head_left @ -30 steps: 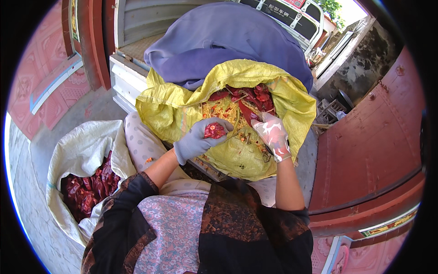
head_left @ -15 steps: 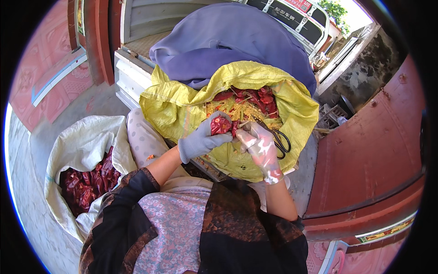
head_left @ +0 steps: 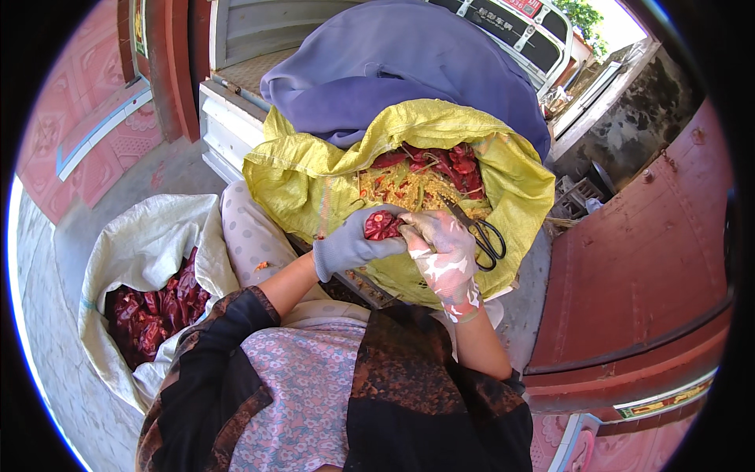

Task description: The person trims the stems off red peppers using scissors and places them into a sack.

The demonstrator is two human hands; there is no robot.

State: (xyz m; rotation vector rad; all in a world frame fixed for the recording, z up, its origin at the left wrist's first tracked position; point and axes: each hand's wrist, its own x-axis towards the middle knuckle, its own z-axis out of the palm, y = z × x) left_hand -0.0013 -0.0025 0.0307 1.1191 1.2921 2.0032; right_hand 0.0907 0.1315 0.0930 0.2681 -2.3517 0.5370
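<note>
My left hand, in a grey glove, is closed around dried red chili peppers; their wrinkled skin shows between thumb and fingers. My right hand, in a pink and white patterned glove, meets it with fingers pinched at the right end of the chilies. Exactly what lies under those fingertips is hidden. Both hands are over a yellow woven sack, its mouth rolled open. Inside are yellow seeds and more red chilies with pale stems. Black-handled scissors lie at the sack's right side, just beyond my right hand.
Left of my leg stands a white woven sack holding dark red chilies. A big bundle under purple-blue cloth rises behind the yellow sack, beside a white truck bed. At right is a red metal door.
My right hand has turned, its back now more to view, and sits closer against my left. A chili and stem seen between the hands are now mostly covered.
</note>
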